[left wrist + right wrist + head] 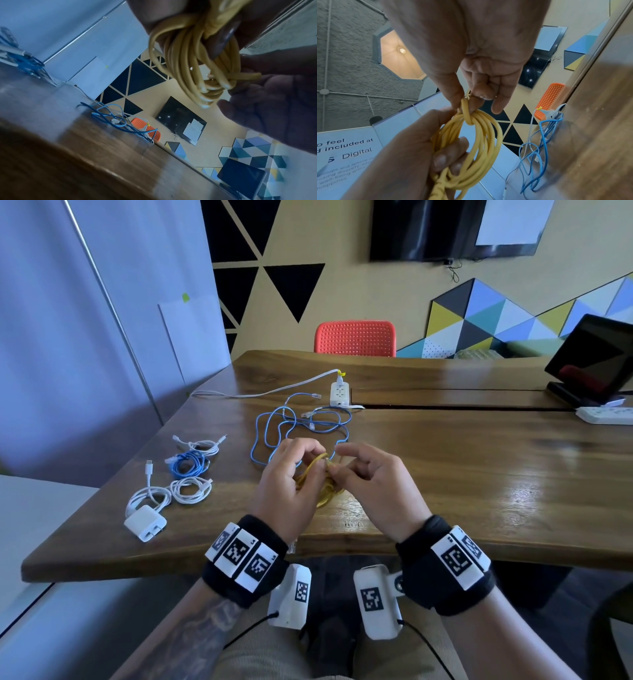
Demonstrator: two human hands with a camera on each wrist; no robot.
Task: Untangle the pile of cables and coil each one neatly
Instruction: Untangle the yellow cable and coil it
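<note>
A yellow cable (320, 486), wound into a small coil, hangs just above the wooden table (479, 474) near its front edge. My left hand (308, 462) grips the coil's loops (488, 142) with curled fingers. My right hand (337, 465) pinches the cable's end (465, 106), which is looped once around the bundle. The left wrist view shows the coil (188, 60) close up, with a wrap across its loops. Behind my hands a long blue cable (274, 422) lies loose and tangled on the table.
At the table's left lie two coiled white cables (202, 445) (190, 489), a coiled blue cable (188, 465) and a white charger (145, 522) with its coiled cord. A white power strip (339, 393) sits at the back, a red chair (354, 337) behind it, and a dark screen on a stand (592, 361) far right.
</note>
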